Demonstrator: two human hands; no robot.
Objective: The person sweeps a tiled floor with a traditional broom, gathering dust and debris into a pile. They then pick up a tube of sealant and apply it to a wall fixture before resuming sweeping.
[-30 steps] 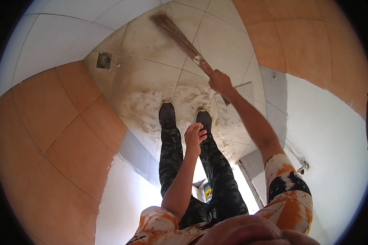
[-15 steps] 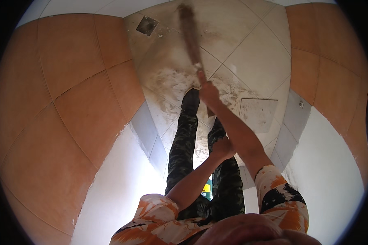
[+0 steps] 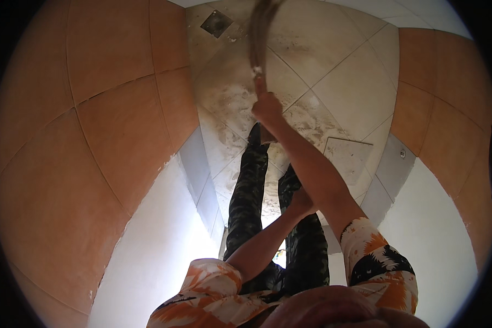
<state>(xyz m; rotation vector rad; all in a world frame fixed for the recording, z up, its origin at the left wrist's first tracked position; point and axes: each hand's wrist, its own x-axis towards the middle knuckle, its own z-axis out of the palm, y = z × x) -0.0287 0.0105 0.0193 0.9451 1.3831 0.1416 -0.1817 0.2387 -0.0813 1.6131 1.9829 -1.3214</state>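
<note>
My right hand [image 3: 268,107], in front of my feet, is closed around a long brown broom-like tool [image 3: 258,38]. The tool reaches up past the frame's top edge, and its far part is smeared by motion. A short brown piece [image 3: 267,135] shows just below that hand; whether it belongs to the tool I cannot tell. Nearer to me, my left hand [image 3: 302,204] lies against the underside of my right forearm, in front of my right leg. Its fingers are hidden there. Under the tool is the pale tiled floor [image 3: 339,71], stained with brown dirt.
Orange-tiled walls [image 3: 115,126] rise on both sides, with white wall [image 3: 142,246] below them. A dark square drain [image 3: 216,23] sits at the far left of the floor. A square plate [image 3: 349,158] lies right of my legs in camouflage trousers [image 3: 247,191].
My right hand has moved slightly left and away from me with the tool, whose far end has passed beyond the top edge. The left hand stays by the right forearm.
</note>
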